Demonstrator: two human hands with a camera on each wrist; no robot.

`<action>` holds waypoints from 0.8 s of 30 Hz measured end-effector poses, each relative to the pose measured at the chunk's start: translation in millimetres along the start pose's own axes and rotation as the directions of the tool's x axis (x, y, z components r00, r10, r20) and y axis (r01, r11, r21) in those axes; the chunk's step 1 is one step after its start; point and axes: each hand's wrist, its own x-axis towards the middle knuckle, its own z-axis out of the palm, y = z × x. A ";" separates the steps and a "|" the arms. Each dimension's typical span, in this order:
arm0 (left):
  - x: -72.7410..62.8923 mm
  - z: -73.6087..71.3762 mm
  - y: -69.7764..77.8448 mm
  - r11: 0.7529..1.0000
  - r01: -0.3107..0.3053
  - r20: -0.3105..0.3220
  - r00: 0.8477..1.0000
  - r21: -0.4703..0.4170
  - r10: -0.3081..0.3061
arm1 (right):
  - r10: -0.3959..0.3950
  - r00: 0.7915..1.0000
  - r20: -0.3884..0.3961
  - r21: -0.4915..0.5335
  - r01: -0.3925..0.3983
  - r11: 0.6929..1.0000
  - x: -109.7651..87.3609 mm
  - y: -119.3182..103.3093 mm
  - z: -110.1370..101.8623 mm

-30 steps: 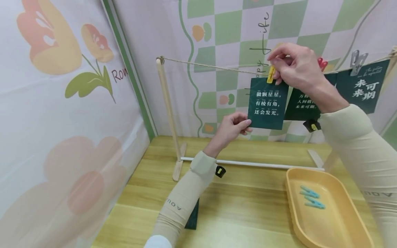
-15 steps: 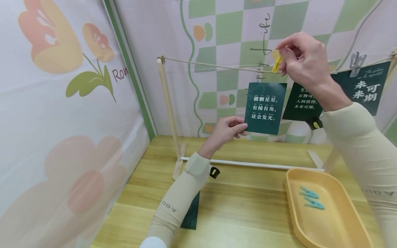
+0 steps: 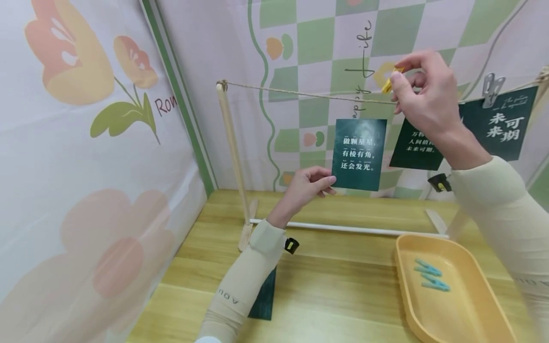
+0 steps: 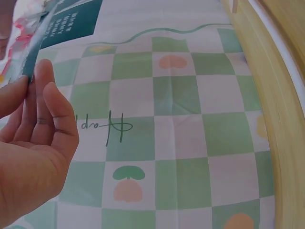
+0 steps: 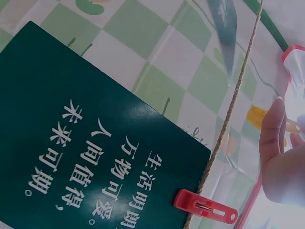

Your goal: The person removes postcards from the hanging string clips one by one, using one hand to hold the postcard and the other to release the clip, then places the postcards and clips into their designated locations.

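My left hand (image 3: pixel 308 188) pinches the lower left edge of a dark green card (image 3: pixel 359 155) with white lettering. The card is upright, below the rope (image 3: pixel 300 94) and apart from it. In the left wrist view the thumb and fingers grip the card (image 4: pixel 32 59) seen nearly edge-on. My right hand (image 3: pixel 429 88) holds a yellow clothespin (image 3: pixel 389 84) between thumb and fingers, just above the rope. In the right wrist view the yellow clothespin (image 5: pixel 257 117) is partly hidden by the fingers. Another green card (image 5: pixel 95 129) hangs from the rope by a red clothespin (image 5: pixel 205 206).
A third card (image 3: pixel 499 125) hangs at the right under a grey clothespin (image 3: pixel 492 90). The rope is tied to a wooden post (image 3: pixel 231 147) on the left. An orange tray (image 3: pixel 405 286) with blue clothespins (image 3: pixel 431 274) stands front right. A dark card (image 3: pixel 263 297) lies under the left forearm.
The yellow clothespin has come off the rope and card, up and right with my right hand. The card in my left hand has moved down and left, away from the rope.
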 end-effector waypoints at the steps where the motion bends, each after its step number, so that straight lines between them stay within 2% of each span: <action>1: -1.4 -0.6 -0.6 1.000 0.002 -0.005 1.000 0.003 -0.002 | 0.021 1.000 0.010 0.031 -0.021 0.999 -1.4 0.7 -1.4; 5: -6.4 -2.2 -3.7 1.000 -0.004 -0.015 1.000 0.020 0.004 | 0.056 0.997 0.048 0.074 -0.060 0.996 -9.7 2.4 -6.4; 12: -15.2 -6.3 -8.3 0.998 0.002 -0.020 1.000 0.057 -0.001 | 0.043 0.996 0.074 0.040 -0.046 0.998 -27.9 0.8 -15.4; 18: -21.3 -9.4 -10.6 0.999 -0.011 -0.019 1.000 0.048 0.012 | -0.032 0.997 0.065 -0.027 0.034 0.999 -41.3 -6.5 -24.0; 24: -29.2 -8.6 -9.0 0.999 -0.025 -0.021 0.999 0.036 0.026 | -0.126 0.987 0.105 -0.121 0.138 0.983 -59.0 -4.3 -30.4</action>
